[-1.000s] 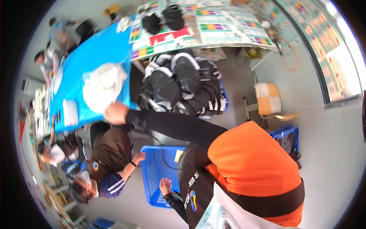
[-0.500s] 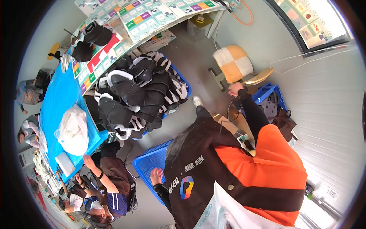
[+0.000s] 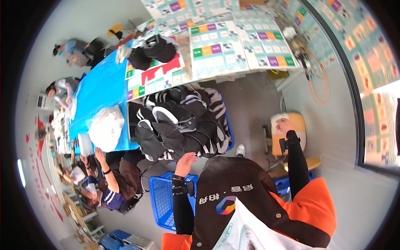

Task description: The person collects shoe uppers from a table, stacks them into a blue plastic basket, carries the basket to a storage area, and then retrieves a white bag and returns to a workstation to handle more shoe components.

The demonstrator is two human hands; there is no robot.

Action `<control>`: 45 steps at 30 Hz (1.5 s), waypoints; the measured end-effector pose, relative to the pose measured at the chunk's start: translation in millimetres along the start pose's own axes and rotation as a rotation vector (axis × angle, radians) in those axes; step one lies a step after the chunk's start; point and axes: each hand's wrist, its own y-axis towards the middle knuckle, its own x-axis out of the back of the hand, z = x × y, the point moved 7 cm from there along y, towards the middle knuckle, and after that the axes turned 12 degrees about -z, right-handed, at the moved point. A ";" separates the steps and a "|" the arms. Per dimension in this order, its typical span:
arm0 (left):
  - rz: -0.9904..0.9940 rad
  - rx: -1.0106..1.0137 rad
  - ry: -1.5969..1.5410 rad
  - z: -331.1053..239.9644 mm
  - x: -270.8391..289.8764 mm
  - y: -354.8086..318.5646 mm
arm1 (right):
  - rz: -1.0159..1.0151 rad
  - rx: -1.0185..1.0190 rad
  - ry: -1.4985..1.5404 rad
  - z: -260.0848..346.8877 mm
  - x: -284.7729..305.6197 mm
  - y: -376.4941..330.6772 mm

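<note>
My left hand (image 3: 185, 164) is raised in front of the dark apron (image 3: 233, 177), above a blue plastic basket (image 3: 162, 196). Its fingers are apart and nothing is in them. Off to the right, my right arm stretches forward, and my right hand (image 3: 284, 126) appears over the orange-and-white cushion of a chair (image 3: 296, 130). Those fingers are loosely bent, with no held thing visible; whether they touch the cushion I cannot tell. Ahead of my left hand, black cloth pieces with white trim (image 3: 179, 121) are heaped in a blue crate (image 3: 230, 129) beside the worktable.
A worktable (image 3: 218, 52) covered in printed sheets spans the far side, with black cloth items (image 3: 160, 49) on it. Blue sheeting (image 3: 98, 85) carries a white plastic bag (image 3: 106, 127). A seated co-worker (image 3: 125, 175) is at the left. An orange hose (image 3: 323, 89) hangs by the wall.
My view has swung to the right and up, showing more of the table. My left hand has come up and forward from beside the apron. My right hand is now over the chair cushion.
</note>
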 end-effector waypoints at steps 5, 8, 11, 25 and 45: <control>0.014 -0.108 0.042 -104.9 -38.9 13.8 | 0.051 0.256 0.013 117.1 16.9 3.3; -0.031 -0.281 0.077 -177.9 -51.8 19.1 | 0.074 0.314 -0.003 164.5 26.8 -9.6; -0.060 -0.271 -0.020 -192.1 -66.0 14.9 | 0.254 0.347 -0.048 159.9 24.8 -17.3; -0.300 -0.087 0.143 -203.5 -183.3 85.5 | 0.473 0.460 -0.353 181.8 22.5 147.3; -1.207 -0.266 1.207 -321.0 121.3 341.9 | 0.104 0.738 -0.530 321.8 137.3 139.2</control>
